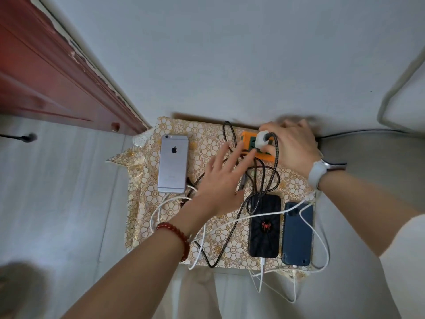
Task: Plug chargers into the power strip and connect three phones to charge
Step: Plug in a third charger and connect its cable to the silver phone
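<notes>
An orange power strip (247, 136) lies at the back of a small table with a floral cloth (207, 132). My right hand (292, 146) grips a white charger (261, 139) that sits on the strip, a black braided cable (274, 157) running from it. My left hand (220, 180) hovers open with spread fingers, fingertips by the strip's front edge. A silver phone (173, 163) lies face down at the left. A black phone with a red spider (265, 226) and a dark blue phone (297, 234) lie side by side at the front right, white cables (259, 216) at their near ends.
A white wall stands right behind the table. A red-brown wooden door (46, 77) is at the left. The strip's black lead (358, 131) runs right along the wall base. White cable loops (276, 288) hang over the table's front edge above my light trousers.
</notes>
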A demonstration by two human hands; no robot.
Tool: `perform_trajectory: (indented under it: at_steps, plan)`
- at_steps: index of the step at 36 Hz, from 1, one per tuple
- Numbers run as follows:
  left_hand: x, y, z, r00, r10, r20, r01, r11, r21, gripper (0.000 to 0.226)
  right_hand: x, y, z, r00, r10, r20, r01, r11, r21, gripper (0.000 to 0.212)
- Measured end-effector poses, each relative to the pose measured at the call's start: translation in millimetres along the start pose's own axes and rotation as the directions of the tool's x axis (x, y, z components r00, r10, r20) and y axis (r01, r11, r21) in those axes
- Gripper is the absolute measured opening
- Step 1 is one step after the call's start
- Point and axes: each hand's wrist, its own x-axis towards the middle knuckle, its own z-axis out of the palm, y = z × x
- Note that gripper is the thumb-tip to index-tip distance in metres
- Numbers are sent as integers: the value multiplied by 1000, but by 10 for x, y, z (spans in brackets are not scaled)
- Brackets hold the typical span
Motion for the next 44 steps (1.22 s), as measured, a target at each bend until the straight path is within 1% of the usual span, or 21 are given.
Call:
perform_trajectory:
  at_steps: [2, 5, 6, 8, 10, 13, 16, 18, 20, 25, 31, 36, 40, 44]
  plan:
    - [59, 67, 6, 999, 35, -18, -34, 999, 41, 78, -2, 18, -13, 1000, -10, 16, 10, 1000, -9, 38]
    - [100, 42, -20, 991, 81, -104, -78, 996, 35, 42, -14, 55, -26, 999, -25, 33, 25, 999, -21, 39]
    - [102, 13, -27, 987, 91, -130, -90, 996, 19, 34, -19, 71, -32, 999, -27, 38, 27, 999, -17, 39]
    - [64, -42, -46, 984, 98, -148, -102, 995, -22, 26, -28, 102, -42, 998, -34, 43, 35, 999, -10, 38]
    - [-35, -72, -67, 983, 116, -142, -125, 991, -56, 25, -38, 131, -47, 998, -45, 52, 46, 999, -15, 37]
    - [-187, -85, -8, 974, 151, -171, -168, 982, -91, 24, -60, 176, -37, 997, -42, 70, 42, 999, -7, 36]
    - [-288, -72, 110, 975, 125, -184, -154, 975, -158, 27, -64, 209, -28, 997, -9, 77, 6, 999, 34, 40]
    - [-328, -52, 165, 975, 106, -197, -145, 970, -194, 35, -55, 205, -22, 997, 0, 82, -5, 998, 56, 41]
    - [-346, -37, 196, 973, 95, -211, -139, 969, -206, 40, -44, 196, -23, 996, -6, 91, 1, 998, 61, 41]
    - [-348, -41, 179, 970, 81, -228, -132, 967, -219, 42, -36, 214, -56, 990, -33, 134, 22, 996, 83, 41]
    - [-342, -70, 152, 961, 86, -263, -145, 966, -216, 38, -6, 174, -67, 988, -32, 154, 23, 998, 59, 42]
    - [-352, -100, 163, 950, 91, -298, -151, 972, -183, 35, 80, 124, -53, 980, -35, 194, 46, 998, -50, 43]
    - [-360, -113, 188, 942, 71, -329, -119, 984, -130, 31, 128, 78, -84, 977, -62, 202, 79, 993, -82, 42]
    - [-358, -124, 216, 942, 46, -333, -88, 990, -112, 33, 96, 92, -56, 970, -58, 235, 79, 994, -81, 43]
